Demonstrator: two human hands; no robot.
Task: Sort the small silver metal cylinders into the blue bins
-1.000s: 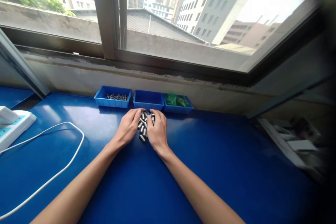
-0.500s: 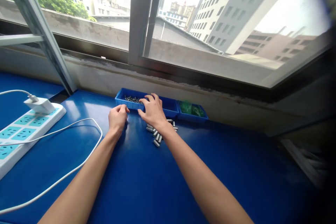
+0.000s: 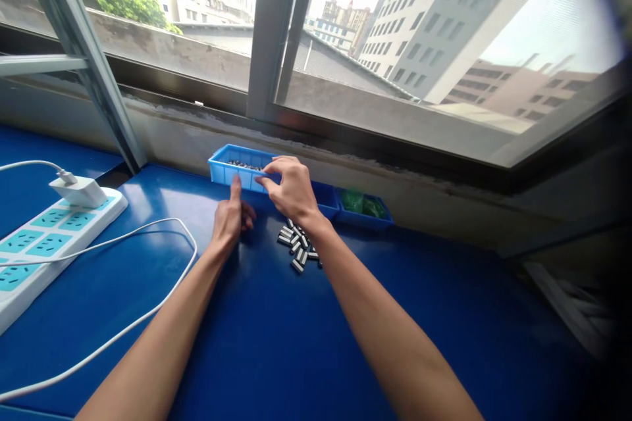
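My right hand (image 3: 291, 187) pinches the right end of a blue plastic bin (image 3: 223, 173), which looks raised off the table and tilted. Small metal screws or similar fasteners (image 3: 241, 164) lie inside it. In front of the bin is my left hand (image 3: 228, 220), thumb up and fingers apart, holding nothing; the thumb overlaps the bin's front wall, and I cannot tell whether it touches. Below my right wrist lies a loose pile of small black-and-silver blocks (image 3: 297, 265), partly hidden by my right forearm.
A second blue bin (image 3: 326, 198) stands behind my right wrist, and beside it a third bin (image 3: 368, 219) holds green plastic bags (image 3: 353, 200). On the left lie a white power strip (image 3: 64, 240) with a plugged-in charger (image 3: 81, 191) and a looping white cable (image 3: 180, 276). A window sits behind.
Both hands have left the block pile. My right hand moved up to the screw bin and has taken hold of it, raising it. My left hand moved left and opened from a fist.
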